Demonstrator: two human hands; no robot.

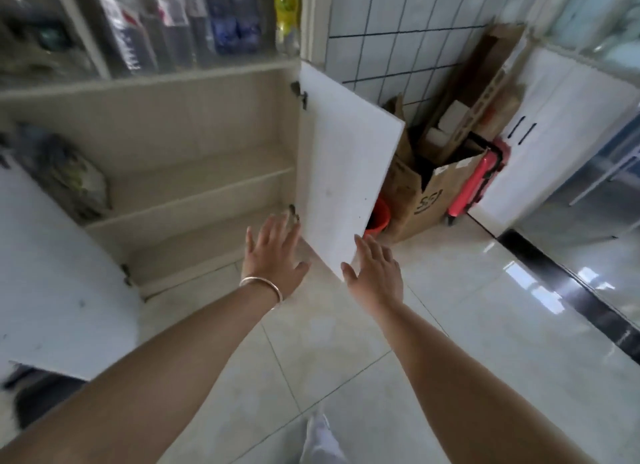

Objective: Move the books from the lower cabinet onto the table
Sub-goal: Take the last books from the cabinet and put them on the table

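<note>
The lower cabinet (194,200) stands with both white doors swung out, and its two beige shelves show bare on the right side. A dark, blurred bundle (69,173) sits at the left end of the upper shelf; I cannot tell whether it is books. My left hand (273,252), with a bracelet on the wrist, reaches with spread fingers toward the cabinet's lower right corner. My right hand (375,273) is spread flat at the bottom edge of the right door (343,166). Neither hand holds anything. No table is in view.
The left door (59,283) juts out at the left. Glass-fronted upper shelves (166,24) hold bottles and packets. Right of the cabinet stand a cardboard box (429,193), an orange bucket (379,218) and a red case (474,183) against the tiled wall. Glossy tile floor lies below.
</note>
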